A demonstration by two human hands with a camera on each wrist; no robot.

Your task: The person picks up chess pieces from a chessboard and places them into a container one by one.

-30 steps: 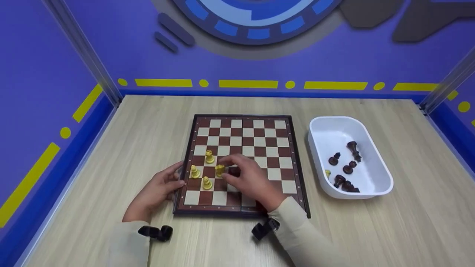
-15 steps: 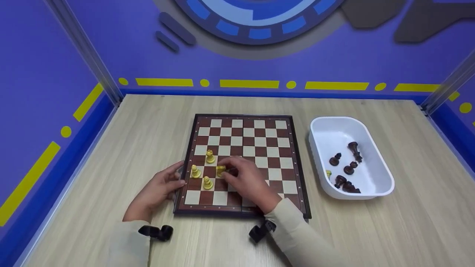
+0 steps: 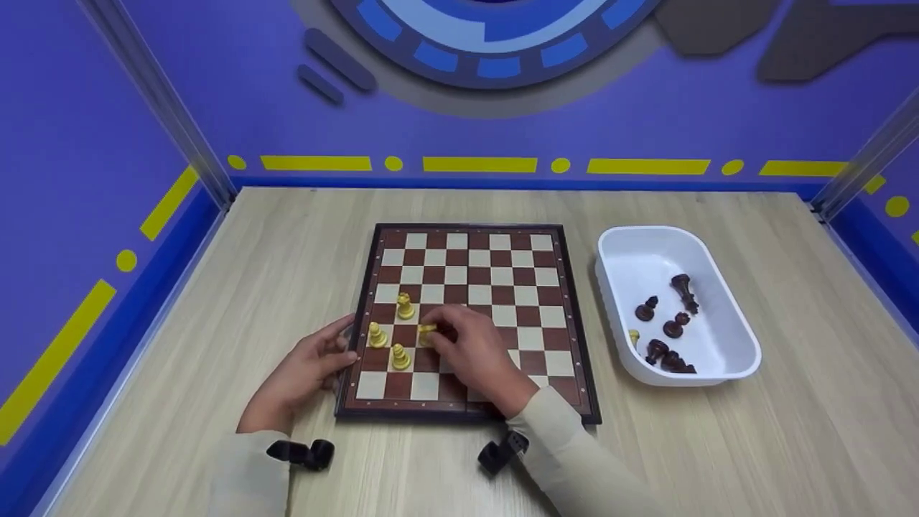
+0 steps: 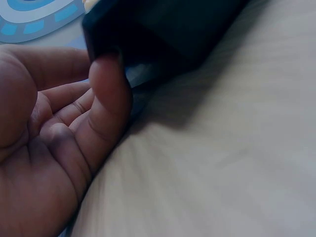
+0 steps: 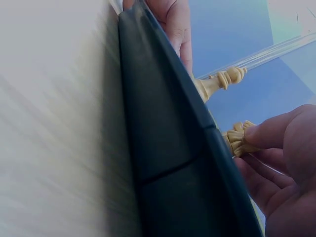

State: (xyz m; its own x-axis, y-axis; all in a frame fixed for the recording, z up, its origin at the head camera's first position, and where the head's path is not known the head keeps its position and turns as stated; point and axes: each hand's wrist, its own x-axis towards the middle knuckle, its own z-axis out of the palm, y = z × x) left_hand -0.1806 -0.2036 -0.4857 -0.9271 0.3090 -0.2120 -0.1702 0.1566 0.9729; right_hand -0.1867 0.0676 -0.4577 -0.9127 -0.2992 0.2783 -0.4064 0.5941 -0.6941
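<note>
On the left part of the chessboard (image 3: 470, 294), my right hand (image 3: 474, 352) pinches a pale yellow knight (image 5: 238, 140) between thumb and fingertips. The knight stands close over the squares, mostly covered by the fingers in the head view. Three other yellow pieces stand upright near it: a crowned one (image 3: 405, 306), one at the left edge (image 3: 376, 334) and one nearer me (image 3: 400, 357). My left hand (image 3: 309, 366) holds the board's left edge, its thumb (image 4: 107, 84) against the dark side.
Right of the board stands a white plastic tub (image 3: 732, 316) holding several dark brown pieces (image 3: 673, 327) and a yellow one (image 3: 635, 336). The board lies on a light wooden table (image 3: 266, 273). Blue panels (image 3: 488, 136) enclose the back and sides.
The knight has turned between my right fingertips and now shows narrower from above. My right wrist has shifted slightly left. The left hand stays at the board's edge.
</note>
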